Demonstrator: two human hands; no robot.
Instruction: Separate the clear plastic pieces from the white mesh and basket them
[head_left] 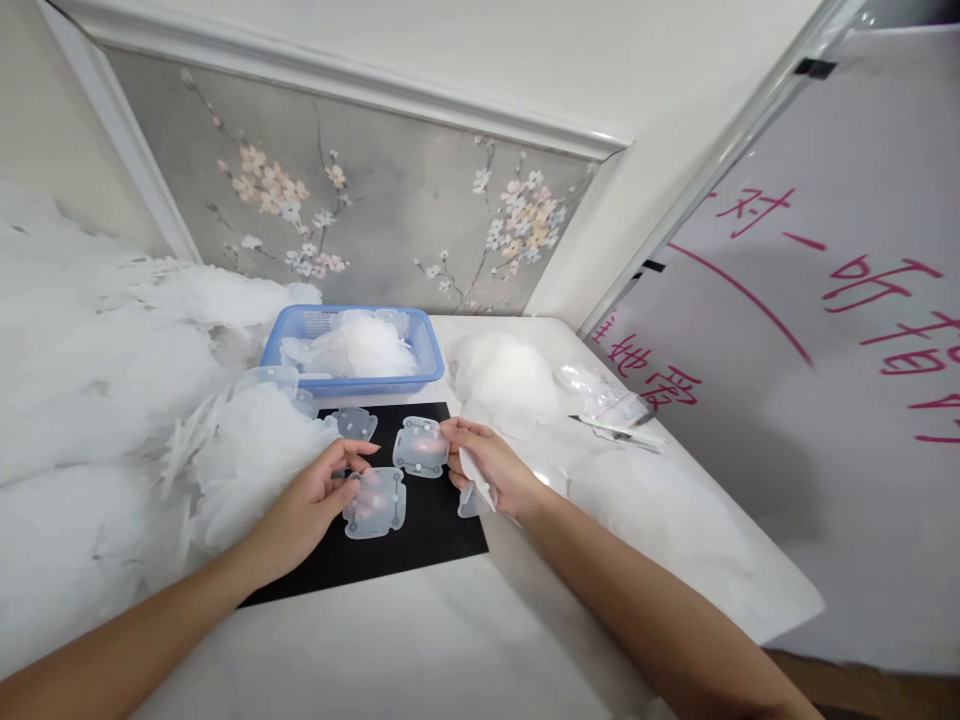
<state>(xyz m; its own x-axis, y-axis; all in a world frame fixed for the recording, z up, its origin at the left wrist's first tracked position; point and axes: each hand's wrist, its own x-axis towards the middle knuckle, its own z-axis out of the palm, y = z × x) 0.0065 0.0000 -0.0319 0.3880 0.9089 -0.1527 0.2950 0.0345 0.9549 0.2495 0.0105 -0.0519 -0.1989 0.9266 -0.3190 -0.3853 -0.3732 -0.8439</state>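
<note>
My left hand (pixel 324 488) is closed on the edge of a frosted translucent plastic piece (pixel 376 505), squarish with rounded, notched corners and small holes. Between the thumb and fingers of my right hand (pixel 491 465) is a similar plastic piece (pixel 420 448), held up beside the first. More white translucent pieces (pixel 477 482) are tucked in the right palm; how many, I cannot tell. Below both hands lies a black mat (pixel 427 545). Another translucent piece (pixel 355 424) rests near its back edge, behind my left fingers.
A blue basket (pixel 352 384) with translucent pieces stands behind the mat. Large heaps of such pieces (pixel 82 400) cover the left side. A further pile (pixel 506 375) sits behind my right hand, near a clear plastic bag (pixel 600 390). A whiteboard (pixel 825 450) borders the white table on the right.
</note>
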